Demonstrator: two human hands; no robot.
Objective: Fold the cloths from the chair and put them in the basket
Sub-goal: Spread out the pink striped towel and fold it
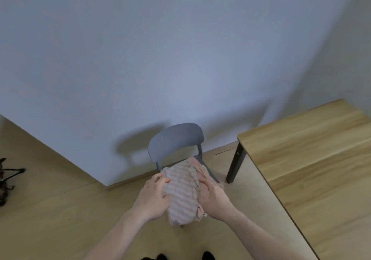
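Both hands, left hand [153, 196] and right hand [213, 196], have fingers bunched into the striped cloth [181, 195] over the chair [176, 139]; I'd carry it right to the table [311, 159] and flatten first.

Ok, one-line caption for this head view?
Both hands, left and right, grip a bundle of pink striped cloths over the grey plastic chair.

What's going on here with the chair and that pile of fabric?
A person stands over a grey chair and has both hands on a bundle of pinkish striped cloths heaped on its seat. The left hand grips the bundle's left side and the right hand its right. Nothing looks folded yet. A wooden table stands to the right; no basket is in view.
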